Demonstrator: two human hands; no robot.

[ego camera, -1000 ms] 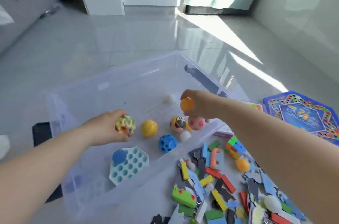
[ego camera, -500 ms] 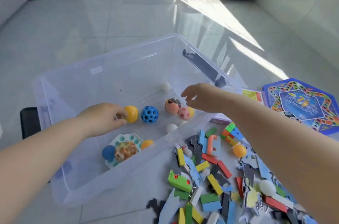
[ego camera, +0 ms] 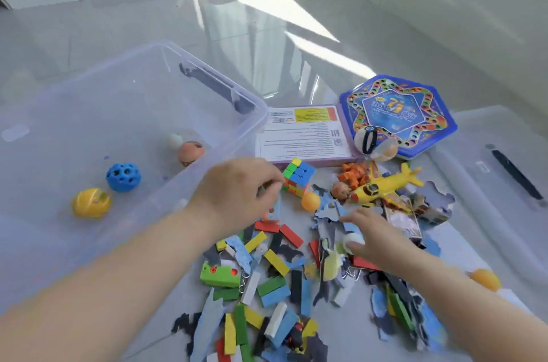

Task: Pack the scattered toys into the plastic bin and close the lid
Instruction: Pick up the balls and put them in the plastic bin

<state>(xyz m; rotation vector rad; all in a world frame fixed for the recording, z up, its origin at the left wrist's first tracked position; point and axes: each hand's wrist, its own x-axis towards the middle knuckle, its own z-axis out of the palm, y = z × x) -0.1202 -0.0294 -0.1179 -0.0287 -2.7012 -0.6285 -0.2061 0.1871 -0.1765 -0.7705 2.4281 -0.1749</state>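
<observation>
Toys, mostly domino blocks (ego camera: 275, 262) and puzzle scraps, litter the floor nearest. Right hand (ego camera: 375, 238) pinches a white ball (ego camera: 353, 240); left hand (ego camera: 237, 192), fingers curled, reaches the cube (ego camera: 298, 180). Plastic bin (ego camera: 207, 71) holds few balls; lid (ego camera: 504, 160) lies off, so most packing remains.

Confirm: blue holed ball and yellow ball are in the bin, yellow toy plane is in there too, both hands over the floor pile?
Not quite. The head view shows the yellow toy plane lying on the floor in the pile, outside the bin. The rest holds: blue holed ball and yellow ball are in the bin, left hand and right hand over the floor pile.
</observation>
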